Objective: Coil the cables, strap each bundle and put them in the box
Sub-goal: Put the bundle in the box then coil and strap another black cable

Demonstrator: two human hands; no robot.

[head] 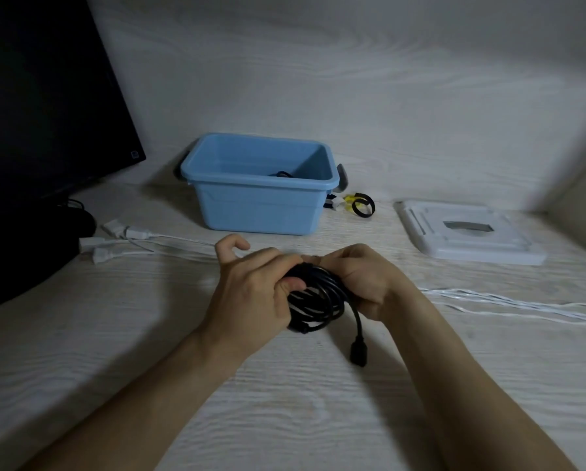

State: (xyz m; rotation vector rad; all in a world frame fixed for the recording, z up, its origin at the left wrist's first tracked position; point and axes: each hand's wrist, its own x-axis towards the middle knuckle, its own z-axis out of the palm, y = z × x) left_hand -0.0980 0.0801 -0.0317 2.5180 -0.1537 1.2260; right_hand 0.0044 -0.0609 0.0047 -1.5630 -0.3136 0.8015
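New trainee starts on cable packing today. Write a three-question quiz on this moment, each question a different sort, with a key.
1. True or false: both the left hand and the right hand grip the black cable coil.
2. Multiple choice: where does the white lid lie? A) on the blue box B) on the desk right of the blue box C) under the monitor
3. Fill in: the cable still lying loose across the desk is ____ in colour.

Key: 1 true. 2 B. 3 white; the white cable runs behind the hands.
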